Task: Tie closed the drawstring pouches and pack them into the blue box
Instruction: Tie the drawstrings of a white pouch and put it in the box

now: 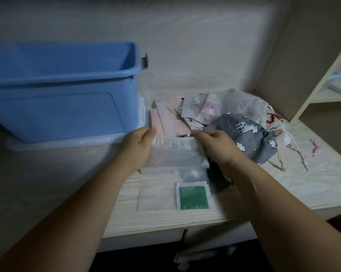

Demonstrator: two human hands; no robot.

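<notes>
The blue box (61, 91) stands open at the far left, nothing over its mouth. The desk (47, 183) near and left is bare. At the right a heap of pouches (214, 118) fills the corner, closed by the shelf panel (303, 55).

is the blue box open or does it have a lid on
Open. The blue box has no lid on; its inner walls show past the rim. What lies on its bottom cannot be told.
</notes>
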